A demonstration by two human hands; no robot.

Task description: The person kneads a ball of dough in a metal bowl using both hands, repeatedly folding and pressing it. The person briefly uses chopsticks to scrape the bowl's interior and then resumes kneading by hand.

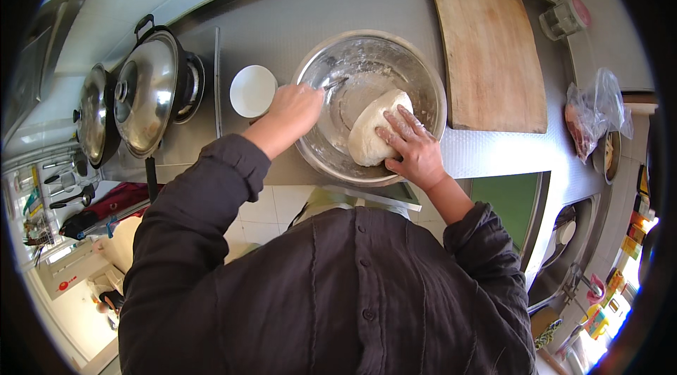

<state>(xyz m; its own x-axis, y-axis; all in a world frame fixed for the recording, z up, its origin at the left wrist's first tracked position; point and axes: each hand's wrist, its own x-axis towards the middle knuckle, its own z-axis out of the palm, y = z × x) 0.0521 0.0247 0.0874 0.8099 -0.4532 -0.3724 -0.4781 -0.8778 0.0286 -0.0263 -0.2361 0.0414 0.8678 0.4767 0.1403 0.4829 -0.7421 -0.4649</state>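
Observation:
A large metal mixing bowl (371, 179) stands on the counter in front of me, its inner wall smeared with flour. Inside, on the right, lies a big pale lump of dough (368, 134). My right hand (412, 144) grips its right side, floury fingers spread over the top and thumb at the near edge. At the bowl's left rim, my left hand (296, 108) is closed around a thin metal utensil (337, 82). Its tip points to the flour in the bowl; my fist hides the handle, and I cannot make out its kind.
A white bowl (254, 91) sits left of my left hand. Lidded pans (144, 96) stand on the stove farther left. To the right are a wooden board (490, 58), a clear jar (564, 19), a plastic bag (596, 111) and a sink (564, 255).

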